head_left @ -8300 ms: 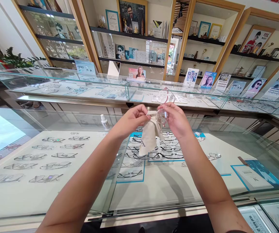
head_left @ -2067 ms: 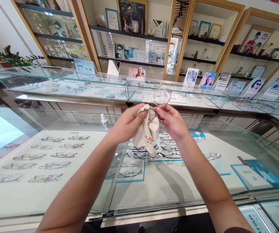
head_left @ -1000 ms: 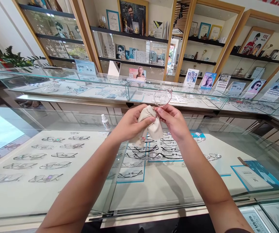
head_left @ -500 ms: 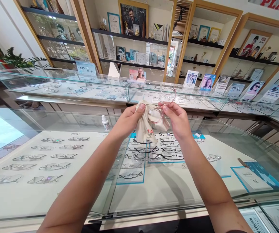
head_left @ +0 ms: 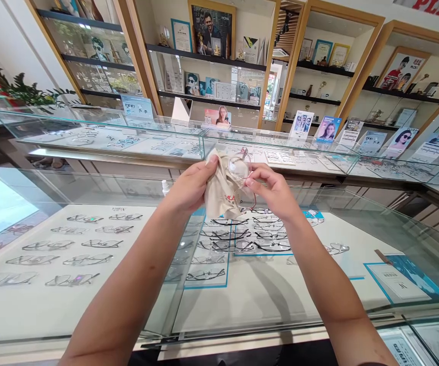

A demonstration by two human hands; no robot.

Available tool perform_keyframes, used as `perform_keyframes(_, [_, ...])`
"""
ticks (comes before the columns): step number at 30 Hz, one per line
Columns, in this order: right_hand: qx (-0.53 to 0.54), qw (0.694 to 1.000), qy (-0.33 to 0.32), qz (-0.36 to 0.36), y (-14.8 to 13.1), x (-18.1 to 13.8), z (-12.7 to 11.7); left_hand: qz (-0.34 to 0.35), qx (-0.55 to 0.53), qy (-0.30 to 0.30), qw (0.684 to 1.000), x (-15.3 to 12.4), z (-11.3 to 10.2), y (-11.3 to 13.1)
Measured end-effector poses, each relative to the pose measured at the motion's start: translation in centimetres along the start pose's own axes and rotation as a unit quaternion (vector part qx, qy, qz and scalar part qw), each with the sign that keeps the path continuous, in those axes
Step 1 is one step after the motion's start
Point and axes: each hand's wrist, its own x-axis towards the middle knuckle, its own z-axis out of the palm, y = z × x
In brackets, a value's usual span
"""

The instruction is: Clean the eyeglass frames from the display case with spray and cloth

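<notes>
1 cloth (head_left: 219, 197) in left hand (head_left: 187, 189) touches right hand's (head_left: 276, 191) glasses (head_left: 239, 167).

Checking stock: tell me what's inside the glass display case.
Rows of eyeglass frames on pale trays; the held cleaning cloth and pink glasses hide some behind them.

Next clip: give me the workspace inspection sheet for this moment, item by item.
Surface: glass display counter, rows of frames laid inside it.
Job's things: pink-rimmed glasses held above the counter, beige cloth against one lens.
Clutter: small spray bottle, partly hidden behind the left wrist.
Grippers: left hand grips the cloth; right hand pinches the glasses.
Cables: nothing seen.
Surroundings: second counter, wall shelves with posters and certificates.
</notes>
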Motion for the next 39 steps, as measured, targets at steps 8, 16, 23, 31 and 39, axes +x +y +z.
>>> perform_keyframes(8, [-0.009,1.0,-0.012,0.006,0.1,0.0,0.2,-0.012,0.004,-0.051,0.999,-0.7,0.8,0.2])
perform_keyframes(16, [-0.014,1.0,-0.005,0.003,-0.5,-0.1,0.5,0.012,-0.016,-0.046,0.999,-0.9,1.9,-0.1])
perform_keyframes(23, [0.049,0.997,-0.004,0.056,-0.1,-0.1,0.8,0.024,-0.008,-0.036,0.999,-0.9,2.0,0.0])
perform_keyframes(31, [0.057,0.997,-0.002,0.046,0.4,-0.2,1.1,0.022,-0.022,-0.009,0.999,-0.7,2.2,-0.6])
perform_keyframes(39, [0.044,0.998,-0.008,0.041,0.1,-0.1,0.8,0.027,-0.06,0.007,0.998,-0.6,2.8,-1.1])
